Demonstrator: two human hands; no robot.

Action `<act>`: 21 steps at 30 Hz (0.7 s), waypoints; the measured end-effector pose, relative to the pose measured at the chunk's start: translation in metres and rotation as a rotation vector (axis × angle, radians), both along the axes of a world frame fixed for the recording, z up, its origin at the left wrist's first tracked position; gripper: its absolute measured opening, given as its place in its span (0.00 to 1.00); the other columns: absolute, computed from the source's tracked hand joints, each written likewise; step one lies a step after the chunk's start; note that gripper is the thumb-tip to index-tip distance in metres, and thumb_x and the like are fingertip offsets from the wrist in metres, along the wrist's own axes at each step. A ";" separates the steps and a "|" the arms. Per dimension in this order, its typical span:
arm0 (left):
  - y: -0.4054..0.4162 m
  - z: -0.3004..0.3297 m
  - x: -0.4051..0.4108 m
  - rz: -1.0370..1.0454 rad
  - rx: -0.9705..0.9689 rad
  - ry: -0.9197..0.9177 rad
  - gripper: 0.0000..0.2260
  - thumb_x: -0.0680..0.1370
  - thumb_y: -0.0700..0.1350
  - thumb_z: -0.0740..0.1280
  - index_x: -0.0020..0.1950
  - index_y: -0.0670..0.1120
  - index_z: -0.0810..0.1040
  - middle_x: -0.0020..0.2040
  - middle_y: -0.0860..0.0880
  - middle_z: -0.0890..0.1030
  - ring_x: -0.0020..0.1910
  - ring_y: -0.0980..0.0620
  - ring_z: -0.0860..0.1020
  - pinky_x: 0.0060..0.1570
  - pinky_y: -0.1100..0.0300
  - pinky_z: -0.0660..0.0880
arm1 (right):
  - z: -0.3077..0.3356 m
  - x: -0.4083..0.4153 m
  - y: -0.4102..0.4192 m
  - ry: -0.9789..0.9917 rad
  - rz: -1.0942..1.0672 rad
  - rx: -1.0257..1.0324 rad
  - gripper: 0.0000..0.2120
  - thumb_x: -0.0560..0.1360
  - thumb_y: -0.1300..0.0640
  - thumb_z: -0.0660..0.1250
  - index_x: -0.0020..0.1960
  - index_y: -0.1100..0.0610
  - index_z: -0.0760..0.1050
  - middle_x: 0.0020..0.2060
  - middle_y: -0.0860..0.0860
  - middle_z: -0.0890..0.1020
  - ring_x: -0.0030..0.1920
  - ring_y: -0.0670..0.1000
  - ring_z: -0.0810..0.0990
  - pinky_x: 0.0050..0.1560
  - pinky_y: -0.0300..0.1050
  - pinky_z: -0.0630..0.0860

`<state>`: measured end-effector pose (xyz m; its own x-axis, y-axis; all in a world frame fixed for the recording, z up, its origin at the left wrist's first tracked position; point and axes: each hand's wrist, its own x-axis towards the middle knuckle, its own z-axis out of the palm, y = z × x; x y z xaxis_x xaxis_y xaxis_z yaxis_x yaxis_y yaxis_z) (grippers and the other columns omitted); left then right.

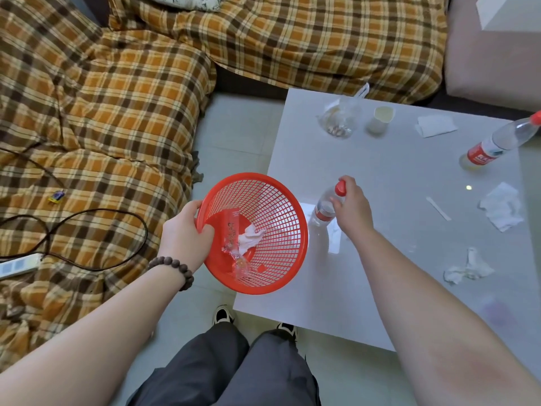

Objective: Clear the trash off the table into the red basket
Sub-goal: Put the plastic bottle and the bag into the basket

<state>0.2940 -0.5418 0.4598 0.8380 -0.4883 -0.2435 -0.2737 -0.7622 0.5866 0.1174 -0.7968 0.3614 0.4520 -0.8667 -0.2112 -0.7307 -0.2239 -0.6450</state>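
A white table (380, 273) strewn with tissues; at its edge the left hand (181, 232) clamps the red basket (257, 232) by the rim, tilted to receive trash. The right hand (349, 206) closes on a bottle (323, 210) by its neck. A 2nd bottle (497, 142) is cut off at right.

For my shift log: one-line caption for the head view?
Left hand tilts red basket beside table; right hand grips red-capped bottle.
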 end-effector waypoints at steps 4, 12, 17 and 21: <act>0.006 -0.002 0.001 0.020 0.001 0.009 0.16 0.77 0.41 0.63 0.64 0.50 0.75 0.37 0.56 0.79 0.33 0.60 0.77 0.23 0.73 0.67 | 0.021 -0.007 0.021 -0.083 0.010 -0.057 0.22 0.76 0.62 0.62 0.68 0.52 0.64 0.62 0.55 0.74 0.61 0.57 0.74 0.58 0.47 0.69; 0.024 0.007 0.008 0.045 0.014 0.009 0.17 0.76 0.40 0.62 0.65 0.47 0.75 0.37 0.56 0.78 0.35 0.59 0.76 0.28 0.67 0.67 | 0.121 -0.022 0.097 -0.514 -0.078 -0.196 0.24 0.75 0.52 0.64 0.68 0.46 0.60 0.64 0.50 0.74 0.59 0.48 0.75 0.58 0.40 0.72; 0.025 0.021 0.007 0.036 -0.018 0.006 0.16 0.76 0.40 0.63 0.62 0.49 0.76 0.37 0.58 0.77 0.34 0.62 0.75 0.27 0.70 0.65 | 0.141 0.005 0.137 -0.555 0.112 -0.155 0.22 0.75 0.53 0.65 0.66 0.45 0.61 0.56 0.46 0.75 0.52 0.43 0.76 0.54 0.36 0.73; 0.022 0.031 0.002 0.005 -0.093 0.027 0.16 0.75 0.40 0.64 0.63 0.49 0.76 0.38 0.57 0.79 0.36 0.61 0.77 0.29 0.68 0.69 | 0.117 0.029 0.164 -0.481 0.213 -0.074 0.22 0.75 0.55 0.64 0.67 0.47 0.62 0.60 0.47 0.74 0.57 0.43 0.73 0.58 0.38 0.69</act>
<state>0.2961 -0.5195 0.4912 0.8343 -0.5055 -0.2201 -0.2529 -0.7055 0.6620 0.1463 -0.6332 0.4786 0.6505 -0.7497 0.1218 -0.2891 -0.3927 -0.8730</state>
